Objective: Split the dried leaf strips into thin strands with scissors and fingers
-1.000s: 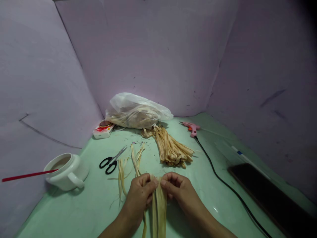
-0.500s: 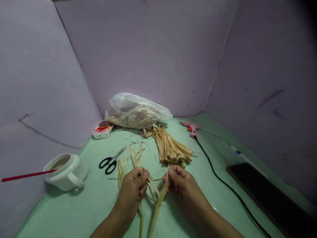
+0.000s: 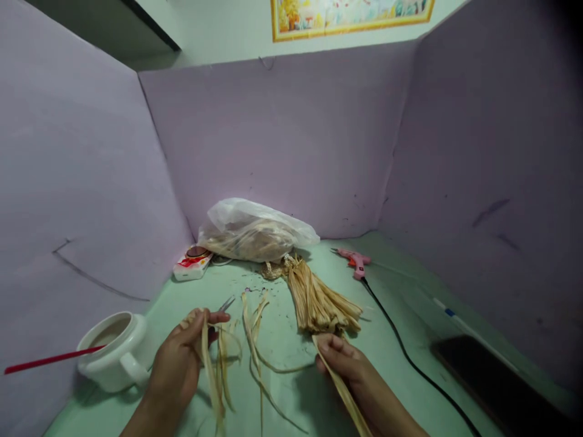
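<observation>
My left hand (image 3: pixel 182 352) is closed on the end of a thin, pale dried-fibre strip (image 3: pixel 208 364), which hangs toward the near edge. Behind that hand lie the scissors (image 3: pixel 228 303), with only the blade tips plainly showing. My right hand (image 3: pixel 344 361) pinches the top of a wider dried-fibre strip (image 3: pixel 339 385) that runs down over the palm side. Between the hands, several loose fibre strips (image 3: pixel 252 340) are spread on the green table. Just beyond my right hand rests a tied bundle of dried fibre (image 3: pixel 314 297), fanned out at its near end.
A clear plastic bag (image 3: pixel 259 233) of fibre sits at the back, beside a white-and-red box (image 3: pixel 191 264). On the left stands a white pot (image 3: pixel 113 364) with a red stick (image 3: pixel 54 359). A pink glue gun (image 3: pixel 356 261), its black cord (image 3: pixel 405 346) and a dark phone-like slab (image 3: pixel 492 376) lie right.
My hands have moved apart, the left going left over the scissors with a thin strip, the right staying with the wider one. The camera view has tilted up.
</observation>
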`<action>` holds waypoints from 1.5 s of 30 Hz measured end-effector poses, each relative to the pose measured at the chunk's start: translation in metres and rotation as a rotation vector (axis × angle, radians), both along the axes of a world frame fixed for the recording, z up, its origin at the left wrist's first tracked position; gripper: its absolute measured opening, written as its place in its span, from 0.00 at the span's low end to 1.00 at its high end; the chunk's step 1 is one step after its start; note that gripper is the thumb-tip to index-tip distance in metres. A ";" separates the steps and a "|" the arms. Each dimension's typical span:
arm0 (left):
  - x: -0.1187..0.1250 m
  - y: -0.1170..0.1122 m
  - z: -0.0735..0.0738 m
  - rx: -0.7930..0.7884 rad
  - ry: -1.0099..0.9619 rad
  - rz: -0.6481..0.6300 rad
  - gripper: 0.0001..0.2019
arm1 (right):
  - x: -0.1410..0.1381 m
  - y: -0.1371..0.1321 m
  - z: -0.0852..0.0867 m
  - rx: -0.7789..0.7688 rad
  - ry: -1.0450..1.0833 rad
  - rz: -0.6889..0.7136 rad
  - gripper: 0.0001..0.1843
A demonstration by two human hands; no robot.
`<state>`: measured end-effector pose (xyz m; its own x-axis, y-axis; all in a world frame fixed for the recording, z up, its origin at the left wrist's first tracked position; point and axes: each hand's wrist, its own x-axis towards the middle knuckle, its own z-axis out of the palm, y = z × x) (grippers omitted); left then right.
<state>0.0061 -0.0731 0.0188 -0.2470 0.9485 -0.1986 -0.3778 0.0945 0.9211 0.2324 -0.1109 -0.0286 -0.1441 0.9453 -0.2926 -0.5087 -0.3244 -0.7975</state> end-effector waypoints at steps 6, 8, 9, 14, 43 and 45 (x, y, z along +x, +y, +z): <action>0.050 -0.030 -0.018 -0.110 -0.128 -0.502 0.14 | -0.012 -0.003 -0.011 0.006 -0.166 0.005 0.19; 0.063 -0.037 -0.032 -0.159 -0.093 -0.532 0.17 | -0.015 -0.003 -0.015 0.022 -0.188 0.001 0.20; 0.068 -0.039 -0.038 -0.177 -0.056 -0.530 0.19 | -0.015 -0.003 -0.016 0.028 -0.188 -0.007 0.20; 0.078 -0.042 -0.052 -0.200 0.058 -0.542 0.19 | -0.018 -0.007 -0.015 0.039 -0.189 -0.016 0.20; 0.079 -0.040 -0.050 -0.144 0.017 -0.497 0.15 | -0.017 -0.013 -0.012 0.168 -0.120 -0.047 0.12; 0.077 -0.037 -0.052 -0.125 -0.002 -0.465 0.15 | -0.017 -0.013 -0.009 0.125 -0.040 -0.058 0.13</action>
